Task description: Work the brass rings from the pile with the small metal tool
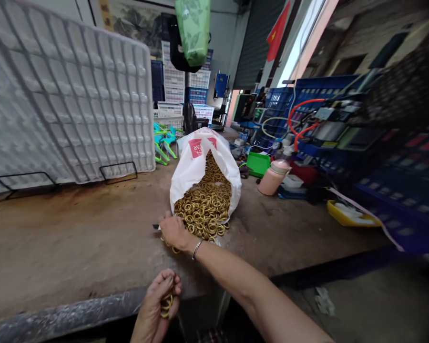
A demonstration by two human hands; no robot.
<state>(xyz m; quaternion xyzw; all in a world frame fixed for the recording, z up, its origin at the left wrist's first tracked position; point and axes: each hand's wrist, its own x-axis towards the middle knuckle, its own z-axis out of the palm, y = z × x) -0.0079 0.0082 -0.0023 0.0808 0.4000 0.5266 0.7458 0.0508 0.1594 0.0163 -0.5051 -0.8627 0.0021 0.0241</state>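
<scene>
A white bag (186, 169) with a red print lies open on the brown table (93, 238), and brass-coloured rings (203, 205) spill from its mouth toward me. My left hand (160, 297) is curled around several of these rings at the table's front edge. Beyond it, my right hand (175, 232), with a bracelet at the wrist, is closed at the left side of the ring pile. A small object with a dark tip (156, 227) sticks out from its fingers to the left; the rest of that object is hidden.
Stacked white ribbed trays (93, 95) stand at the left in black wire holders. To the right are a pink bottle (272, 177), a green tray (258, 164), a yellow tray (352, 214) and a machine with orange hoses (329, 128). A green bag (193, 31) hangs above.
</scene>
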